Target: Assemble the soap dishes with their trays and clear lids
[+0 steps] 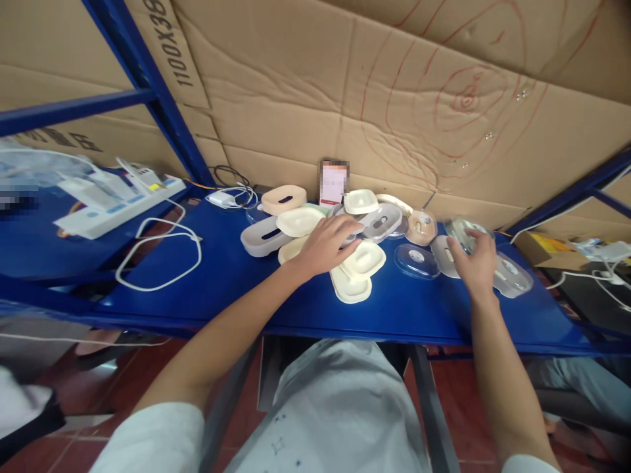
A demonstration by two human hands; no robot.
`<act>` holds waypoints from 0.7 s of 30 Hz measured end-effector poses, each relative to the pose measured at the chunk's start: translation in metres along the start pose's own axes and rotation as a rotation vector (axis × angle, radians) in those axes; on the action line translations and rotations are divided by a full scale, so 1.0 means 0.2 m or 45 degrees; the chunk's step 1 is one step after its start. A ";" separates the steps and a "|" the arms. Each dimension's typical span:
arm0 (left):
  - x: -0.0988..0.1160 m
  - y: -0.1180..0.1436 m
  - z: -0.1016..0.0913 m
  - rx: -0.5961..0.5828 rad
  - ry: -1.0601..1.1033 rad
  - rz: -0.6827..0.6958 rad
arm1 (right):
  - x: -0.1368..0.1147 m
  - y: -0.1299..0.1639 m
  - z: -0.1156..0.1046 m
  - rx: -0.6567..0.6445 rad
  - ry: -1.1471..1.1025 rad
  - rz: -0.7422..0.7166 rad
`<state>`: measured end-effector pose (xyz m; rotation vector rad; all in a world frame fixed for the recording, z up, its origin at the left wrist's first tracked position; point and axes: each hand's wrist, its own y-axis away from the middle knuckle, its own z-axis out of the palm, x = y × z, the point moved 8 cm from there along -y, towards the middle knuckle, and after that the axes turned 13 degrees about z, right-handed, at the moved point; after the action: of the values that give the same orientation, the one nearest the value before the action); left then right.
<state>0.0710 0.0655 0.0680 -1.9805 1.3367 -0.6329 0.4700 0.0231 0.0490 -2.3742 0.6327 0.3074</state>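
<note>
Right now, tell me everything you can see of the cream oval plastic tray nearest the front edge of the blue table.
The cream oval plastic tray is a shallow, matte, rounded-rectangle shell with a raised rim. It lies flat on the blue metal table, the frontmost of the pile. A second cream tray overlaps its far edge. The left hand rests on the pile just behind it; whether it touches this tray is unclear.
</note>
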 end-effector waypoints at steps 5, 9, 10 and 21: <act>0.04 0.00 0.02 -0.022 -0.024 0.068 | -0.09 -0.07 0.12 -0.077 0.113 0.033; 0.00 0.01 0.02 -0.038 -0.049 0.047 | -0.11 -0.06 0.13 -0.148 0.239 -0.010; -0.01 0.01 0.02 -0.035 -0.059 0.043 | -0.11 -0.04 0.12 -0.161 0.296 -0.007; 0.02 0.00 0.03 -0.101 -0.049 0.048 | -0.05 0.09 0.09 -0.263 0.468 0.115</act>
<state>0.0757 0.0638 0.0642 -2.0154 1.3917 -0.5288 0.4522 0.0263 0.0298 -2.6307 0.9170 -0.0319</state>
